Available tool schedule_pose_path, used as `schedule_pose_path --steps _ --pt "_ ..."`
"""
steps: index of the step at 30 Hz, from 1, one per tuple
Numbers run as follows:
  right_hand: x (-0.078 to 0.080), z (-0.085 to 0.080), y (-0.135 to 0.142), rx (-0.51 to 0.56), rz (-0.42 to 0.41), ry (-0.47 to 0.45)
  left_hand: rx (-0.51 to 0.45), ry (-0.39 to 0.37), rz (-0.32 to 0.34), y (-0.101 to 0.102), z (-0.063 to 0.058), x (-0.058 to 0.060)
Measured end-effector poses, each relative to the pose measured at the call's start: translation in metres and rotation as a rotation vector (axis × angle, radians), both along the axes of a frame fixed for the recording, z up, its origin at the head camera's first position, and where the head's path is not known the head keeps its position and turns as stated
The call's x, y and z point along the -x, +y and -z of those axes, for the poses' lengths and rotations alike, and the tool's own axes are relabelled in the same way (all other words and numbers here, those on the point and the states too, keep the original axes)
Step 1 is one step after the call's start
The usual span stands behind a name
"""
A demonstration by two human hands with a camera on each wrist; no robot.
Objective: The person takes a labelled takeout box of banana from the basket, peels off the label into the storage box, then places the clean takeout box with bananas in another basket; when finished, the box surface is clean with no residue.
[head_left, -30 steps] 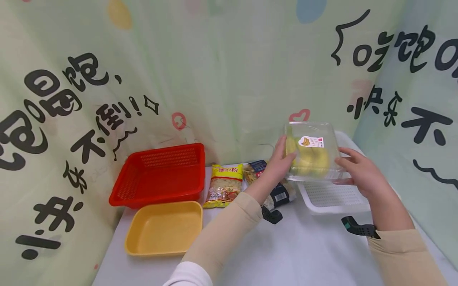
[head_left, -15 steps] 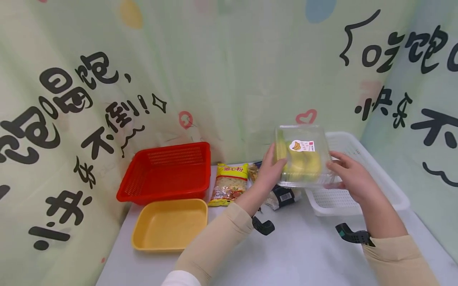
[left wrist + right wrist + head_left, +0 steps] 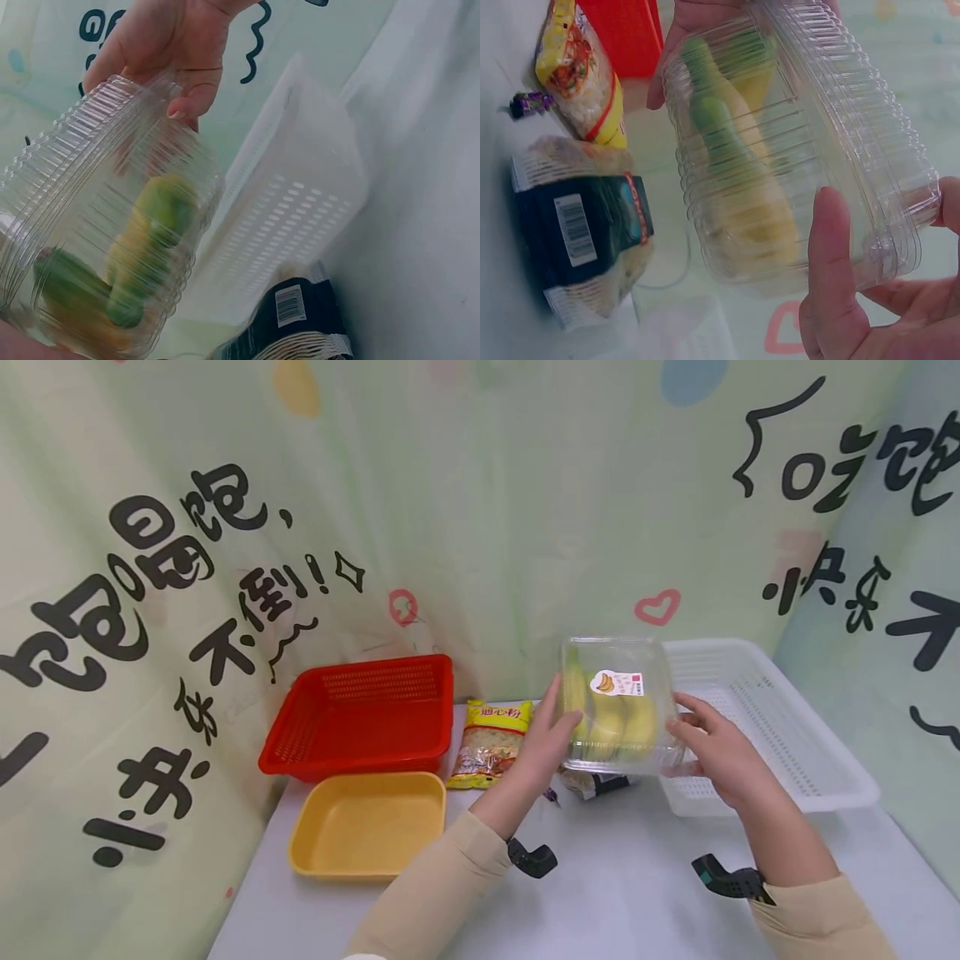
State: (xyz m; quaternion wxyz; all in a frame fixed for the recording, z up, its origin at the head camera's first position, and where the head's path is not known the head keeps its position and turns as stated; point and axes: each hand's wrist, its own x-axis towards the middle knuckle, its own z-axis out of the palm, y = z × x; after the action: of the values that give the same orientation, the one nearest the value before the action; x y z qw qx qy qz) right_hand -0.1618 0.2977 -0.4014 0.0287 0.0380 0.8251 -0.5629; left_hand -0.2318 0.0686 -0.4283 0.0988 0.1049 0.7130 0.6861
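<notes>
Both hands hold a clear plastic clamshell box [image 3: 622,727] above the table, tilted toward the head camera. Yellow bananas [image 3: 754,210] with green ends lie inside it, and a white label with a banana picture is on the lid. The left hand [image 3: 542,739] grips the box's left side, thumb on its front. On the opposite side the right hand [image 3: 716,752] has its thumb against the edge and fingers behind. Below the box, a bag with a dark blue label and barcode [image 3: 577,225] lies on the table, mostly hidden in the head view.
A white perforated basket [image 3: 832,768] stands at the right. At the left are a red basket [image 3: 367,752] and a yellow tray [image 3: 367,827]. A yellow-topped food bag [image 3: 491,743] lies between, near a small purple wrapped item [image 3: 531,103]. A printed curtain [image 3: 510,527] hangs behind.
The hands have carried the box left and slightly down, away from over the white basket, which now shows more fully. The head view has shifted a little to the right.
</notes>
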Motion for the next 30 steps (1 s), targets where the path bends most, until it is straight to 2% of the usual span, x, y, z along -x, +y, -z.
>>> schedule_pose_path --steps 5,13,20,24,30 --pt "-0.004 0.004 -0.008 -0.022 0.006 0.009 0.005 0.007 0.009 -0.013 0.004 -0.009" --pt "-0.008 0.007 -0.020 -0.062 -0.015 -0.010 0.029 0.025 -0.031 -0.027 0.013 -0.019" --pt "-0.007 0.012 -0.028 -0.121 -0.080 -0.023 -0.028 -0.007 -0.077 -0.039 0.022 -0.025" --pt "-0.005 0.016 -0.032 -0.147 -0.125 -0.028 -0.028 -0.033 -0.110 -0.048 0.027 -0.028" --pt "-0.003 0.021 -0.040 -0.154 -0.151 -0.021 -0.028 -0.078 -0.147 -0.060 0.031 -0.031"
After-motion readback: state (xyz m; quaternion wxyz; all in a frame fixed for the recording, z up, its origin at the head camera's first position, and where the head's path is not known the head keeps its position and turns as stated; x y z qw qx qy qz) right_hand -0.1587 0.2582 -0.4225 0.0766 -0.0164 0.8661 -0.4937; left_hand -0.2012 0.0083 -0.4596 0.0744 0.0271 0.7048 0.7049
